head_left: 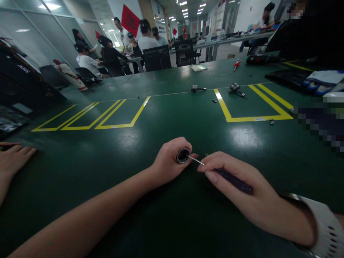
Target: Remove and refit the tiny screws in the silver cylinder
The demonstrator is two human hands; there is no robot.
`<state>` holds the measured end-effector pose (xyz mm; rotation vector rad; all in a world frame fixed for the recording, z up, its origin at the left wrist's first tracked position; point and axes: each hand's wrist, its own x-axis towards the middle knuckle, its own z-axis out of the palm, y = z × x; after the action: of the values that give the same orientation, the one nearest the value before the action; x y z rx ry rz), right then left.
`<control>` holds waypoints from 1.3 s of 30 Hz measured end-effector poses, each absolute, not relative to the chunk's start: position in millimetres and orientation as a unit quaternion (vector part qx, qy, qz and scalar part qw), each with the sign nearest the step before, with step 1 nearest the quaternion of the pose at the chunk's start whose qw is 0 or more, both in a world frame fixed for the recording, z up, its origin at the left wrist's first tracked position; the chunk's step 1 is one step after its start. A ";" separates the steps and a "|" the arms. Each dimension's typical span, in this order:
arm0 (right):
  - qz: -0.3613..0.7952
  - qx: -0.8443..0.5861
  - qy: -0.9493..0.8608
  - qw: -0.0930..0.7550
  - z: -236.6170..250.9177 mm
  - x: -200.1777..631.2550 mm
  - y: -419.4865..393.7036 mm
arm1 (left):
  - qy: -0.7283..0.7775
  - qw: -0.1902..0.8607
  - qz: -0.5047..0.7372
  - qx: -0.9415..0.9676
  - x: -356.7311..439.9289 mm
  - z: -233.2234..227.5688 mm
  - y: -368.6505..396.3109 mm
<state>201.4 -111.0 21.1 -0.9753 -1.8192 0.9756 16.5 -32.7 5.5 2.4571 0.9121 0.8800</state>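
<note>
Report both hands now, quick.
Left hand: closed around a small metal cylinder.
Right hand: closed on a dark screwdriver, tip in the cylinder.

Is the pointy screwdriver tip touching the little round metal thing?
Touching. The head view shows the screwdriver shaft running from the right hand into the metal cylinder held by the left hand.

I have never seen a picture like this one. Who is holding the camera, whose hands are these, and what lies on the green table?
The camera sits on a person's head and looks down at their own two hands. The left hand grips a small metal cylinder. The right hand holds a thin dark-handled screwdriver, its tip at the cylinder's open end. On the green table with yellow lines lie two more metal parts and a red screwdriver. The hand at the far left belongs to another person.
</note>
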 end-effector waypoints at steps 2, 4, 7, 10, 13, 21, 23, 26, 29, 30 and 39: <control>0.439 -0.403 -0.687 0.415 20.5 201.3 -107.6 | 0.310 0.193 0.315 0.876 15.6 5.9 -32.4; 0.503 -0.415 -0.630 0.422 20.0 201.9 -103.5 | 0.301 0.198 0.319 0.877 14.7 6.5 -32.2; 0.621 -0.396 -0.512 0.443 18.7 203.1 -96.9 | 0.294 0.207 0.322 0.876 14.1 7.5 -32.1; 0.707 -0.365 -0.412 0.445 17.3 203.9 -92.0 | 0.313 0.209 0.323 0.869 15.0 7.9 -32.0; 0.733 -0.353 -0.373 0.446 16.3 204.3 -90.5 | 0.334 0.205 0.324 0.861 16.3 7.0 -31.8; 0.671 -0.389 -0.390 0.497 15.4 204.1 -93.2 | 0.410 0.129 0.306 0.850 16.8 3.5 -30.8; 0.649 -0.396 -0.390 0.519 16.0 205.0 -93.7 | 0.425 0.109 0.296 0.849 16.4 2.5 -30.8; 0.623 -0.414 -0.397 0.532 16.7 206.1 -93.9 | 0.438 0.090 0.279 0.850 16.0 1.4 -31.0; 0.604 -0.427 -0.415 0.530 15.7 206.4 -93.3 | 0.447 0.079 0.262 0.851 15.9 0.9 -31.5; 0.598 -0.429 -0.421 0.530 14.9 206.5 -93.2 | 0.450 0.075 0.257 0.852 15.9 1.0 -31.8; 0.555 -0.424 -0.571 0.431 14.9 206.4 -99.0 | 0.450 0.008 0.191 0.872 18.9 4.9 -37.3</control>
<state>206.4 -99.0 14.9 -1.0573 -1.4237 1.3839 18.9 -37.3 4.9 2.7262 1.4076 0.5958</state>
